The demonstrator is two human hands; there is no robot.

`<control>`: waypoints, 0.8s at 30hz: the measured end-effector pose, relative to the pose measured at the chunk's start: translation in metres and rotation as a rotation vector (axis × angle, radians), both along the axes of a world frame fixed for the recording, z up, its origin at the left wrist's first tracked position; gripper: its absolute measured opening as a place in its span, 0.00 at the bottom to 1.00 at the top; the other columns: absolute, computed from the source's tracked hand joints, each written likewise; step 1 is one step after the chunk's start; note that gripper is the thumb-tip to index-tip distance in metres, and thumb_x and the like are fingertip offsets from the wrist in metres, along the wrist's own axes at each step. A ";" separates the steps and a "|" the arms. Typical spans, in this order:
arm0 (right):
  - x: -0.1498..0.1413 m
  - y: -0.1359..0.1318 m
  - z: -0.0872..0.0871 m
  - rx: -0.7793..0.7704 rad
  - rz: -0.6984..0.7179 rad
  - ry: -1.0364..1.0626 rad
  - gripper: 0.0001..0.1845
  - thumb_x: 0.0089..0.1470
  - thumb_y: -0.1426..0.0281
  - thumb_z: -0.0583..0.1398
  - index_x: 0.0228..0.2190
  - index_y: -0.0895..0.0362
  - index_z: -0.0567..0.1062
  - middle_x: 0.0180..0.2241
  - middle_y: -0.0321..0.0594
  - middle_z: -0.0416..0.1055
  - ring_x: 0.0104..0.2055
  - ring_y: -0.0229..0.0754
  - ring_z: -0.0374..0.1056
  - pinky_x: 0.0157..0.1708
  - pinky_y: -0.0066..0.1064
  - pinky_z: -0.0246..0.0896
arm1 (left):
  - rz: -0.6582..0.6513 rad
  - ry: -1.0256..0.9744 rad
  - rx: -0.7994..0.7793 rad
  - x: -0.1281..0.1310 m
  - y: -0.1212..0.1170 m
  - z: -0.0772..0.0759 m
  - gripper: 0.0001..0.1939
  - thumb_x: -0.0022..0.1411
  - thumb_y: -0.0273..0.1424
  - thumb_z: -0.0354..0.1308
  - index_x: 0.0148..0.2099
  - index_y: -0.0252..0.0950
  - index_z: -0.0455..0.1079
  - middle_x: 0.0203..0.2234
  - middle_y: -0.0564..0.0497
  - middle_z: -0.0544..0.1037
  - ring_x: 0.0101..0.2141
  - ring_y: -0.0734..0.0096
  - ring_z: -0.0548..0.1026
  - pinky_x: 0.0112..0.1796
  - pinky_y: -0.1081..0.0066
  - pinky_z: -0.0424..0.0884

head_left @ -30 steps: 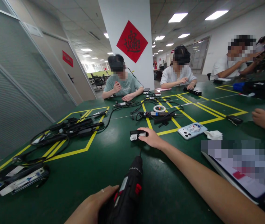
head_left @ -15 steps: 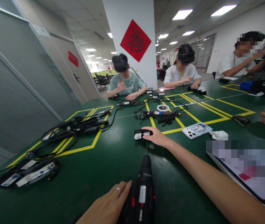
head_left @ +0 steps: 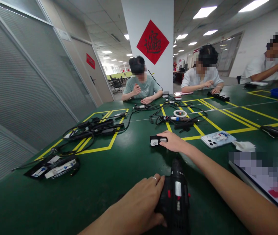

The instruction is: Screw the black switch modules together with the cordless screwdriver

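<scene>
My left hand point(head_left: 141, 199) is wrapped around the left side of a black cordless drill point(head_left: 178, 192) with small red parts, low in the head view. The drill's nose points away from me, below my right wrist; its bit does not show clearly against the dark table. Farther out, my right hand point(head_left: 173, 141) has its fingers closed on the right end of a small black block-like part point(head_left: 154, 143) with a white-and-silver face. That part rests on the green table point(head_left: 99, 192), apart from the drill's nose.
Tangled black cables and tools point(head_left: 97, 127) lie at left, near a dark case point(head_left: 53, 167). Beyond my right hand are a white ring point(head_left: 180, 113) and more tools. A phone point(head_left: 218, 138), tissue point(head_left: 245, 146) and a pixelated laptop-like object point(head_left: 263, 182) are at right. People sit across the table.
The view has swung left, so the scene shifts right. The drill has moved right relative to the black part; its bit, earlier pointing at that part, no longer lines up with it.
</scene>
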State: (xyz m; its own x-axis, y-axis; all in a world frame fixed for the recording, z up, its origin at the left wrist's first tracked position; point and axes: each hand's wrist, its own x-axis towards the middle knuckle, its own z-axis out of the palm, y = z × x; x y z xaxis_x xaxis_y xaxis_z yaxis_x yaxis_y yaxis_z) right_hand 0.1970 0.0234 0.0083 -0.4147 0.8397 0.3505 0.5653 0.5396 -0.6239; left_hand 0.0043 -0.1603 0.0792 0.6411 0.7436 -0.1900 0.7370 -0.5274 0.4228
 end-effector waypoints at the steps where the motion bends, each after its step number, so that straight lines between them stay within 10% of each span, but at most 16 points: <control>1: -0.001 -0.002 0.001 0.000 0.002 -0.019 0.24 0.47 0.69 0.61 0.49 0.54 0.72 0.45 0.47 0.69 0.45 0.50 0.67 0.51 0.40 0.57 | -0.035 0.010 0.022 -0.001 0.005 0.005 0.44 0.42 0.41 0.68 0.60 0.36 0.58 0.53 0.38 0.69 0.50 0.46 0.69 0.50 0.54 0.65; 6: -0.002 -0.005 0.002 0.001 0.043 -0.016 0.25 0.49 0.70 0.60 0.51 0.54 0.70 0.45 0.47 0.68 0.47 0.49 0.66 0.51 0.39 0.57 | 0.040 -0.055 0.446 -0.008 0.056 0.013 0.27 0.59 0.43 0.54 0.58 0.37 0.61 0.51 0.40 0.69 0.50 0.53 0.68 0.51 0.56 0.62; 12: -0.001 -0.006 0.002 -0.007 0.044 -0.034 0.25 0.51 0.68 0.59 0.52 0.58 0.69 0.47 0.47 0.67 0.50 0.46 0.65 0.54 0.37 0.55 | 0.064 -0.103 0.613 0.007 0.124 -0.035 0.25 0.56 0.33 0.61 0.54 0.34 0.62 0.50 0.42 0.67 0.50 0.55 0.65 0.51 0.56 0.62; 24: 0.000 -0.006 0.003 -0.036 0.028 -0.053 0.26 0.51 0.65 0.58 0.52 0.58 0.69 0.49 0.48 0.67 0.51 0.45 0.65 0.54 0.36 0.54 | 0.063 -0.243 0.770 0.009 0.151 -0.077 0.15 0.62 0.32 0.53 0.51 0.34 0.65 0.46 0.45 0.70 0.44 0.61 0.71 0.44 0.55 0.70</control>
